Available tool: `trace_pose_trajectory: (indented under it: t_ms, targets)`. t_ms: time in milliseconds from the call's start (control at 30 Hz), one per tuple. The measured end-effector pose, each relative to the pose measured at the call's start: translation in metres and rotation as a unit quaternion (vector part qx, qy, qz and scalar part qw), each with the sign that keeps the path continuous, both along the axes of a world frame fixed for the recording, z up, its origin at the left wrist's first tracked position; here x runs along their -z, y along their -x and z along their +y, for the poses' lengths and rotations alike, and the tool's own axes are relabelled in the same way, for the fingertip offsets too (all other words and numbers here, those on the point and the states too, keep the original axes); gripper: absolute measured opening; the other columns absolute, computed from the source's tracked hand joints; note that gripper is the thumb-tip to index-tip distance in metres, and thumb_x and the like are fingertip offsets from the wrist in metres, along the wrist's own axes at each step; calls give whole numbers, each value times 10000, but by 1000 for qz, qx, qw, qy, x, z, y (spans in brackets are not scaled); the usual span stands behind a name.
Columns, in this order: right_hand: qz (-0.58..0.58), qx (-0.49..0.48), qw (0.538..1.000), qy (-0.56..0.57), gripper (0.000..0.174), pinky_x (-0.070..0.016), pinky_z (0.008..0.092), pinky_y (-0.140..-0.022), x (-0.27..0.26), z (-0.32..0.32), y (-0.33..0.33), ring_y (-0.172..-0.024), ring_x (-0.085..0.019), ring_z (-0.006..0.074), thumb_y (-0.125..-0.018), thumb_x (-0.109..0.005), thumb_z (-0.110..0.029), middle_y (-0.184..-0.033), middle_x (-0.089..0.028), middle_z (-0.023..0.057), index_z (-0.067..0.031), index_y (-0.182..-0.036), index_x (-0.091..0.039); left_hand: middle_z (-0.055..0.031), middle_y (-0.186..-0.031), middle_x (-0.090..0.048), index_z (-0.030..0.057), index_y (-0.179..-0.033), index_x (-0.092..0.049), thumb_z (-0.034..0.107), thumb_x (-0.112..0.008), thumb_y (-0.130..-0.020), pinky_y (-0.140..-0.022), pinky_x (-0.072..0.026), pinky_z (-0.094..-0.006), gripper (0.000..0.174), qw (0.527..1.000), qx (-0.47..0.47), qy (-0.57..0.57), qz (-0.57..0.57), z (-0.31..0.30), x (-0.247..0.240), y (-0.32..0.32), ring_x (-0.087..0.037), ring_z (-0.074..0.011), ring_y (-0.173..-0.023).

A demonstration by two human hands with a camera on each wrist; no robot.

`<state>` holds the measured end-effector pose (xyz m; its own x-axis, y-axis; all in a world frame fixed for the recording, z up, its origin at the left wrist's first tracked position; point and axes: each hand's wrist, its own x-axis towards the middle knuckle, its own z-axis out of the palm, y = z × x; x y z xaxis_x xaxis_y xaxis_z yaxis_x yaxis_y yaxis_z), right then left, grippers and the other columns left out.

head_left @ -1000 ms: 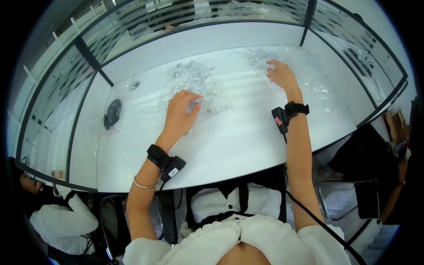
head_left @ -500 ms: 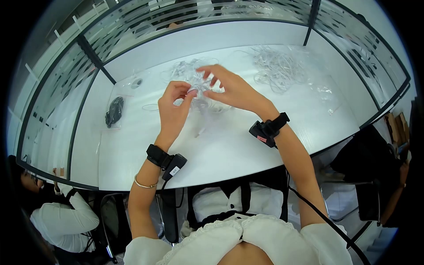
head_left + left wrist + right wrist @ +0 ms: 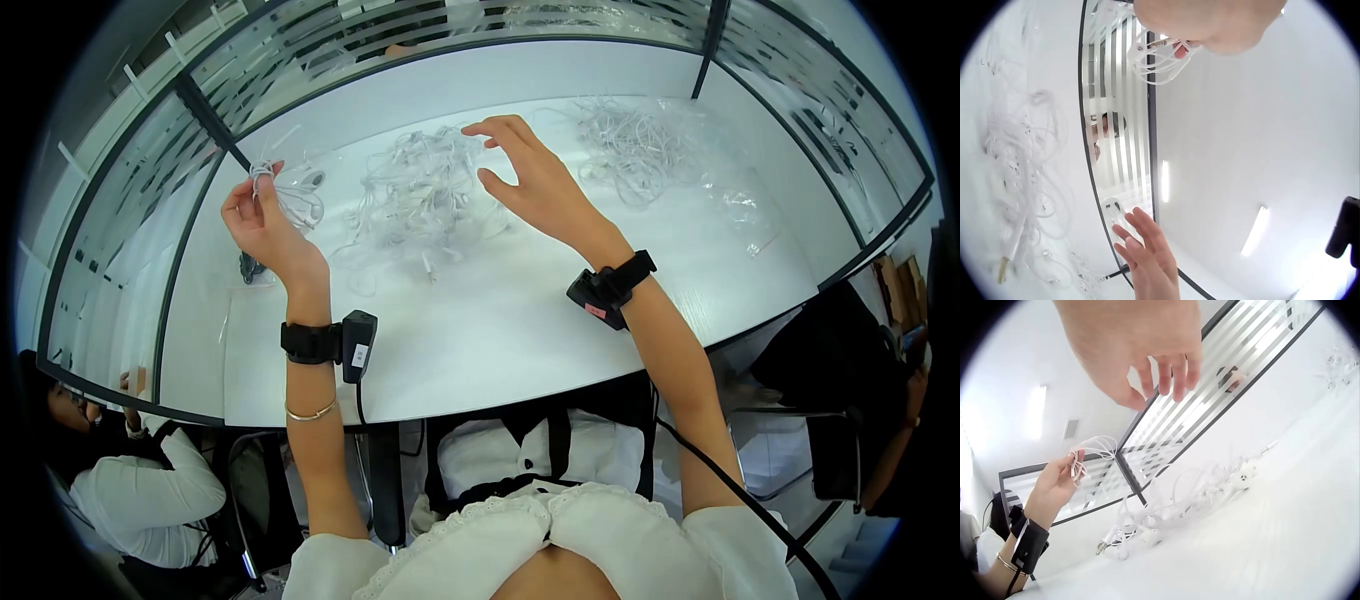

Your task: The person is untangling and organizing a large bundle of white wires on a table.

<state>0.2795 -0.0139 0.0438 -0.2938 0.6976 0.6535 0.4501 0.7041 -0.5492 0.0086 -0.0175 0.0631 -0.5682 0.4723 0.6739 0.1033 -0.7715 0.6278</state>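
At the desk's left side, my raised left hand (image 3: 265, 228) pinches a coiled bundle of white wired earphones (image 3: 300, 208) between thumb and fingers. Loops of the cord stick out past the fingertips, also in the right wrist view, where the bundle (image 3: 1077, 467) is wound round itself. My right hand (image 3: 540, 190) hovers by the middle pile of tangled white earphones (image 3: 420, 190), fingers spread and nothing held. White earbuds (image 3: 1150, 537) and a gold-tipped plug (image 3: 1004, 270) show in that pile.
A second heap of white cords (image 3: 635, 150) lies back right, beside clear plastic bags (image 3: 735, 215). A black cable bundle (image 3: 248, 267) in a bag sits on the left, partly behind the left hand. Partition panels (image 3: 460, 80) enclose the desk (image 3: 520, 330). Another person (image 3: 150, 490) sits at left.
My right hand has come from the right heap to the middle pile. My left hand has lifted a bundle of earphones from the middle and carried it left.
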Motion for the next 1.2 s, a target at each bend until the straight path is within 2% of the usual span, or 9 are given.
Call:
trace_pose_trajectory:
  t_ms: [67,267,533,633,733,833,933,1033,1200]
  targets:
    - [34,-20,999,6,323,-477,329,-883,-3,-1,3,-1052,-590,203,-913,-591,-126,-1245,-542,54,-111,-1233,-552,-153,-1032,-669,34,-1041,-486,29,-592,-930,-906,-468,-286,153,1000,25,9,17,-2,-1,-6,-634,-202,-1012]
    - [70,-60,996,19,183,-483,297,-736,-16,-16,19,-796,-608,167,-909,-629,-221,-953,-653,32,-81,-1027,-618,-100,-1052,-641,-23,-1098,-550,-43,-615,-899,-888,-488,-265,211,967,180,83,163,-22,12,-59,-634,-149,-997]
    - [54,4,997,-62,195,-488,303,-606,-11,-24,31,-704,-617,196,-857,-683,-225,-835,-636,33,-72,-911,-577,-94,-1074,-659,-36,-1038,-630,-46,-623,-890,-937,-483,-287,149,942,169,91,276,-37,13,-72,-628,-162,-1032]
    - [25,53,994,-97,162,-485,273,-586,-6,-23,34,-689,-618,143,-835,-703,-182,-829,-648,2,-87,-896,-587,-94,-1087,-660,-36,-1071,-634,-46,-604,-892,-945,-478,-290,181,934,185,85,293,-34,15,-70,-632,-167,-1030]
    - [23,62,993,-94,168,-467,331,-546,-4,-20,32,-632,-590,222,-780,-685,-149,-745,-600,25,-71,-845,-552,-94,-1080,-665,-44,-1086,-637,-10,-585,-915,-935,-473,-286,182,920,212,126,305,-37,15,-73,-634,-170,-1031]
    - [12,75,995,-70,169,-453,335,-532,-7,-20,29,-617,-576,220,-745,-680,-145,-717,-581,26,-72,-816,-545,-91,-1054,-676,-39,-1085,-642,-1,-583,-919,-926,-471,-284,180,912,238,153,298,-36,13,-71,-637,-167,-1027]
    - [7,63,996,-70,172,-443,340,-525,-9,-22,28,-607,-562,227,-738,-678,-159,-709,-569,32,-73,-798,-541,-103,-989,-700,-8,-1049,-650,-4,-639,-861,-855,-499,-290,188,911,137,102,375,-34,14,-73,-674,-186,-935]
    - [-2,59,995,-78,162,-437,267,-536,-7,-21,29,-605,-552,149,-736,-694,-125,-712,-578,13,-89,-830,-566,-93,-930,-696,2,-991,-651,-10,-657,-832,-810,-502,-286,159,905,70,88,411,-30,17,-72,-671,-191,-890]
    - [-11,42,992,-117,151,-428,273,-529,-2,-19,33,-591,-537,166,-745,-680,-148,-694,-568,16,-89,-821,-563,-81,-803,-632,29,-853,-592,-22,-666,-778,-686,-490,-313,116,868,-43,46,492,-31,18,-72,-623,-251,-738]
